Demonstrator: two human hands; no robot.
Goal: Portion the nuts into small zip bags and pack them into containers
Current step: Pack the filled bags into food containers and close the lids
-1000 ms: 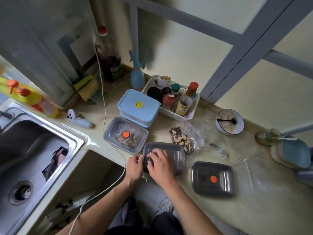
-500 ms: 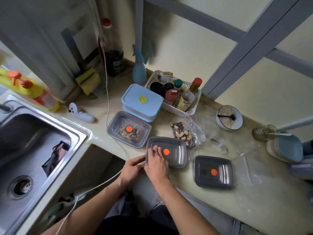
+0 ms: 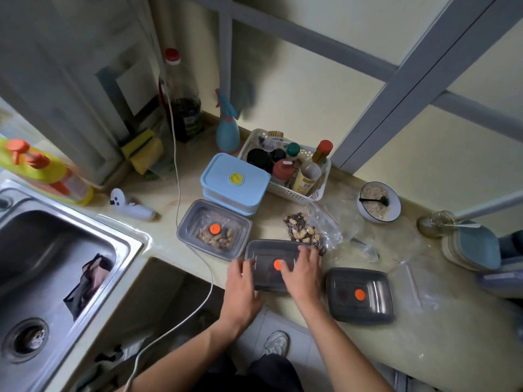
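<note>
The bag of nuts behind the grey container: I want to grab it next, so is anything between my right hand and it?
Nothing visible blocks it. The right hand lies flat on the middle container's lid, and the bag of nuts lies right past its fingertips on the counter.

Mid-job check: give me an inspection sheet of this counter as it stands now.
Surface: beige counter, partly bare.
Job's things: three grey lidded containers; middle container under both hands, left container shows nuts, right container closed. Open nut bag behind.
Clutter: blue box, condiment basket, oat bowl.
Hands: left hand at the lid's left edge; right hand flat on lid.
Cables: white cable crosses counter.
Surroundings: steel sink on the left.
</note>
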